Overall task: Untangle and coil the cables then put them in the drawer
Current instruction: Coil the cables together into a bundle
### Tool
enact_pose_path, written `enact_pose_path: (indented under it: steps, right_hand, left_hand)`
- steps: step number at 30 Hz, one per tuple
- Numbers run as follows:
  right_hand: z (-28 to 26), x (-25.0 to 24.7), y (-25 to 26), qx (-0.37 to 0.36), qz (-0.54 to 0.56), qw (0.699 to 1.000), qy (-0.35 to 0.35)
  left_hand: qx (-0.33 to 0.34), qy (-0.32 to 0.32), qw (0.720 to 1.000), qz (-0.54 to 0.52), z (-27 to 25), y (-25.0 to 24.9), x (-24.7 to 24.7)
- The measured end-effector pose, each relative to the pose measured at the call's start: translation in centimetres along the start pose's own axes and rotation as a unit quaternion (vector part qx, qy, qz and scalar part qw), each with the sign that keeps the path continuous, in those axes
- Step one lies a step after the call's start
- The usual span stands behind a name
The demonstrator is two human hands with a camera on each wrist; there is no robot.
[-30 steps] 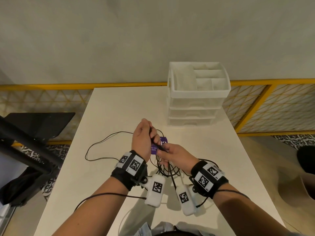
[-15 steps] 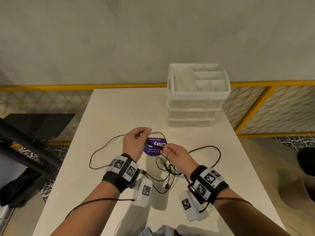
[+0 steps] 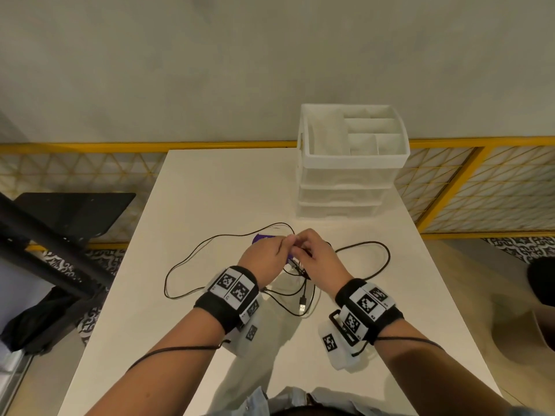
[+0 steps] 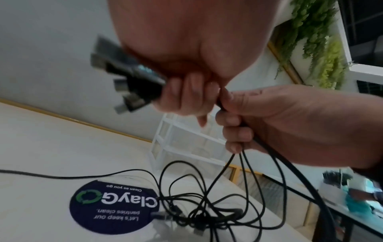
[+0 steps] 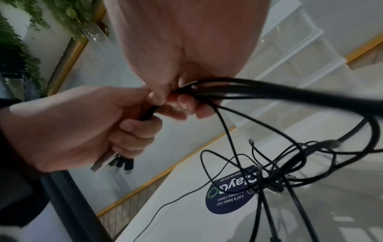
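Note:
Several thin black cables (image 3: 192, 256) lie tangled on the white table (image 3: 210, 181), with loops spreading left and right and a USB plug (image 3: 302, 304) hanging near my wrists. My left hand (image 3: 270, 250) grips a bundle of plug ends (image 4: 128, 85) that stick out past its fingers. My right hand (image 3: 312, 253) touches the left and pinches the same cables (image 5: 269, 91) just beside it. Both hands are held above the table. Below them the knot of the tangle (image 4: 207, 212) rests partly on a round purple sticker (image 4: 111, 206). The white drawer unit (image 3: 345, 187) stands behind, its drawers closed.
The drawer unit's open top tray (image 3: 354, 136) has several compartments. A yellow-framed railing (image 3: 480, 187) runs behind and to the right of the table. A black stand (image 3: 60, 235) is off the table's left edge. Bare tabletop lies to the far left of the drawers.
Half a second ago my hands were apart with cable stretched between them; now they have come together, fingers touching. The tangle on the table has shifted slightly.

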State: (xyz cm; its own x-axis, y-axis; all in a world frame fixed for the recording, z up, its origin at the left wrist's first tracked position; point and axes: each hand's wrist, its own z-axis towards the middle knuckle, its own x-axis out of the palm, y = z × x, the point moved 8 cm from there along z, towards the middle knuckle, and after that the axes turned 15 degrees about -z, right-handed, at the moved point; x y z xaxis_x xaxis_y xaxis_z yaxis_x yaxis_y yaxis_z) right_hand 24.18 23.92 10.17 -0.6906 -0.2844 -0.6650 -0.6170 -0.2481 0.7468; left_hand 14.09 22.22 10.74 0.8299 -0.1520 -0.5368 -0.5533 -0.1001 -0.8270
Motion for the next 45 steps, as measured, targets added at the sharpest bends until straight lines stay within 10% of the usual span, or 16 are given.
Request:
enact_pose_path:
  steps: [8,16,29,34,45]
  right_hand:
    - [-0.9,0.4,-1.0,0.001,0.072,0.995,0.076]
    - [-0.6,-0.3,-0.7,0.001,0.104,0.994,0.030]
    - [-0.6,-0.5,1.5,0.011,0.236,0.971,0.041]
    - [-0.4,-0.1,0.5,0.032,0.224,0.973,0.043]
    - [-0.7,0.4,-0.3,0.032,0.195,0.978,0.065]
  left_hand:
    - [-0.017,-0.059,0.980,-0.187,0.2,0.6,-2.1]
    - [-0.004,-0.168,0.872,-0.459,-0.3,0.4,-5.1]
    - [0.006,-0.165,0.893,-0.419,-0.9,0.2,-4.0]
    - [0.012,-0.207,0.858,-0.470,-0.6,0.9,-4.8]
    - [-0.044,-0.112,0.871,-0.476,-0.1,2.5,-2.8]
